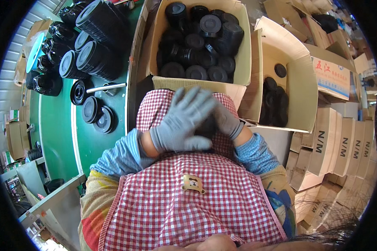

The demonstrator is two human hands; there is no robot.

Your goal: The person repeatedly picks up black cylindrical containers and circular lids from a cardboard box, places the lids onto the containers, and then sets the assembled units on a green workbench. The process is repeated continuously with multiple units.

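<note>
The left hand [181, 125] wears a grey glove and is stretched out flat over the lap, with its fingers straight and its thumb pointing to the right. It looks a bit blurry. The right hand [227, 119] wears a grey glove too, and its fingers are partly hidden behind the left hand, so I cannot tell if it is holding on to something. A black thing [207, 127] is low down between the two hands, mostly covered, so its shape is hard to see. Just past the hands is a big cardboard box [245, 54] with lots of round black lids [210, 25] in it. To the right of the right hand is another cardboard box [299, 79] with a few black lids in it. To the left of the left hand is a green desk [56, 134]. Two flat black lids [104, 119] lie there, one partly on the other. Farther away from the left hand, the desk has piles of black lids [98, 60] and shiny black jars [48, 85].
</note>
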